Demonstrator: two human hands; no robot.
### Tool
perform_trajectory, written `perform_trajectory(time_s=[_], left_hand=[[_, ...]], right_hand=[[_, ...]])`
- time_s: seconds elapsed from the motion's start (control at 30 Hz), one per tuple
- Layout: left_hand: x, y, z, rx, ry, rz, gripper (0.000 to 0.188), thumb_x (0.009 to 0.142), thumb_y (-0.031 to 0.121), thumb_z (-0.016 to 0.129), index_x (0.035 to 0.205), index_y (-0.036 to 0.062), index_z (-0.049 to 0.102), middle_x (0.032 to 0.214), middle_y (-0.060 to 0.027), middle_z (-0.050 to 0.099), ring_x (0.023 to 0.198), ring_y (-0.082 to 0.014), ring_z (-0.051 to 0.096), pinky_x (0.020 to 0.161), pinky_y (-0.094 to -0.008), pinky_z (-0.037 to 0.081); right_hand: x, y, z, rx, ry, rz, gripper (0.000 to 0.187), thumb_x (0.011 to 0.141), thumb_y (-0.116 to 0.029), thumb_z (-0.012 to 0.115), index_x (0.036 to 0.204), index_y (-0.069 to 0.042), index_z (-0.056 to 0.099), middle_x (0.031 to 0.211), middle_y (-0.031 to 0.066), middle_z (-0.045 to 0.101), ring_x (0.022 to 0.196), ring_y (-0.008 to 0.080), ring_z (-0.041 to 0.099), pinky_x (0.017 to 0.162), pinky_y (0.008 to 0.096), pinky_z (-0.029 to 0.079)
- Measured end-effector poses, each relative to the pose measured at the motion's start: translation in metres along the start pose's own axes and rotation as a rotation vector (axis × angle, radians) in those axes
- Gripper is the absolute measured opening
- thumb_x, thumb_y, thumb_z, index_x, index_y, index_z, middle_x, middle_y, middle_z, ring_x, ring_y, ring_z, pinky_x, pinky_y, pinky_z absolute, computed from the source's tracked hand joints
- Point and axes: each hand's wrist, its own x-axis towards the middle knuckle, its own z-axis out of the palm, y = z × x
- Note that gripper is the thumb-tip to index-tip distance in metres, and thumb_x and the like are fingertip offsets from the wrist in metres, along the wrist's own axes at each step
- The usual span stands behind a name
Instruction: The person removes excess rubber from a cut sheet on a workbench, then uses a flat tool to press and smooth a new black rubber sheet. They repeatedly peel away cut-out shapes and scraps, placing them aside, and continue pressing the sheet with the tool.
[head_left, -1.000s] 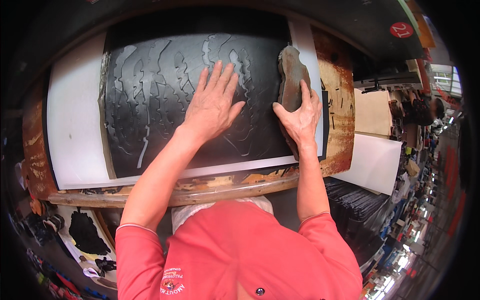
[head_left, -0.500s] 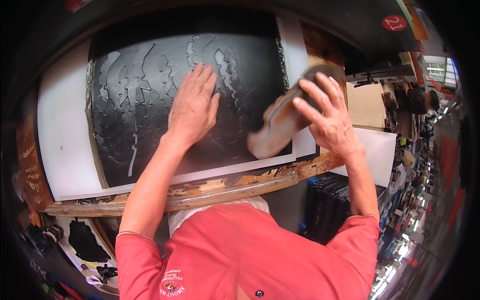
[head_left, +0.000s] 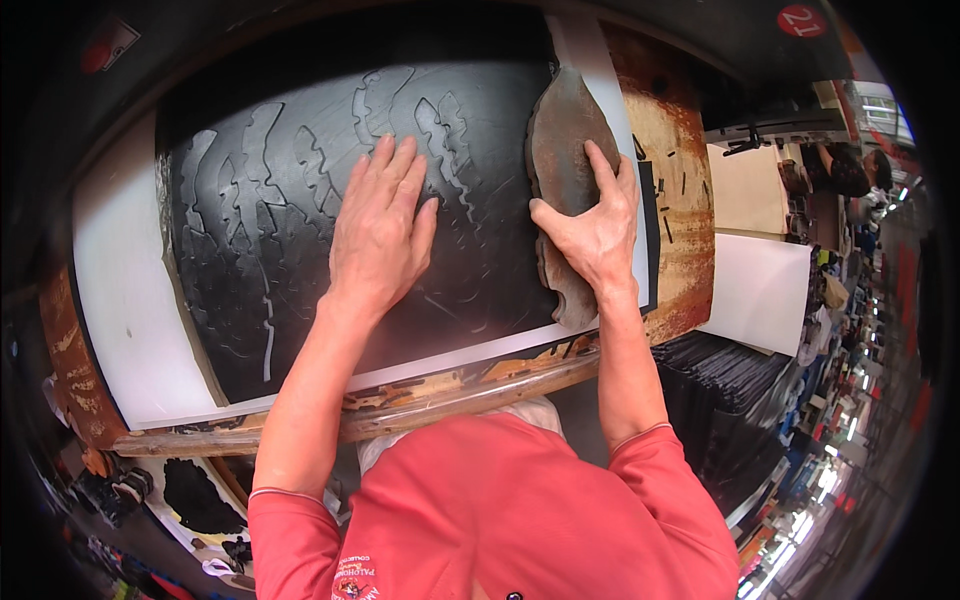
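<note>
Rubber, black and matt, fills the middle of the view: a big sheet [head_left: 300,260] with zigzag tread shapes cut through it lies flat under the left hand and runs on toward the right one. It looks soft and floppy, likely to sag and buckle if lifted from one edge, so it wants pressing flat or taking up by two edges at once. Beneath it shows a white board [head_left: 120,300], stiff and pale, reaching well out past the left hand, and under that the worn wooden worktop [head_left: 680,200], rusty-brown beyond the right hand and chipped along the near rim.

Now the left hand [head_left: 380,230]: it lies open, palm down, fingers spread, pinning the sheet and gripping nothing. The right hand [head_left: 595,235] sits just beside it, the two apart, fingers and thumb closed over a brown, grimy pad [head_left: 560,130], leaf-shaped and curled at its rim, which rests against the sheet's right edge. That pad looks light and fairly pliable, bending a little under the hand; a grip across its middle, as here, seems the surest. Its surface looks dull, not slippery. Below both forearms is a red shirt [head_left: 520,510].
</note>
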Motion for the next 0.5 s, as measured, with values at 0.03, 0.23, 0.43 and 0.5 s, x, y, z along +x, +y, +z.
perform_trajectory(time_s=[0.03, 0.23, 0.43, 0.5], left_hand=[[0.0, 0.0, 0.0, -0.002, 0.005, -0.002, 0.044, 0.096, 0.01, 0.074, 0.137, -0.0063, 0.067, 0.152, -0.0214, 0.062, 0.149, -0.0404, 0.051, 0.125, -0.0552, 0.039], [0.0, 0.001, -0.002, -0.048, -0.001, -0.023, 0.048, 0.095, 0.006, 0.074, 0.142, -0.0017, 0.064, 0.154, -0.0204, 0.061, 0.15, -0.0413, 0.05, 0.126, -0.0547, 0.038], [0.001, 0.0, -0.003, -0.034, -0.001, -0.009, 0.048, 0.095, 0.009, 0.076, 0.139, -0.0062, 0.065, 0.154, -0.0216, 0.06, 0.15, -0.0417, 0.05, 0.125, -0.0557, 0.039], [0.001, -0.001, -0.002, -0.034, -0.005, 0.0, 0.048, 0.095, 0.009, 0.076, 0.139, -0.0063, 0.065, 0.154, -0.022, 0.06, 0.15, -0.042, 0.05, 0.124, -0.056, 0.04]], right_hand=[[0.002, -0.004, -0.003, 0.022, 0.001, -0.01, 0.096, 0.067, -0.031, 0.088, 0.153, -0.001, 0.058, 0.156, 0.0381, 0.046, 0.145, 0.0512, 0.047, 0.123, 0.0519, 0.041], [0.015, -0.028, -0.005, 0.114, -0.034, -0.089, 0.094, 0.064, -0.031, 0.088, 0.149, 0.001, 0.062, 0.155, 0.0382, 0.047, 0.144, 0.0505, 0.049, 0.122, 0.0491, 0.043], [0.024, -0.038, 0.027, 0.108, 0.06, -0.214, 0.085, 0.069, -0.027, 0.086, 0.143, 0.007, 0.063, 0.149, 0.0417, 0.045, 0.132, 0.0551, 0.05, 0.112, 0.0563, 0.048], [0.019, -0.031, 0.027, 0.105, 0.049, -0.228, 0.086, 0.071, -0.029, 0.089, 0.145, 0.006, 0.061, 0.154, 0.0428, 0.042, 0.137, 0.0555, 0.048, 0.115, 0.0555, 0.047]])
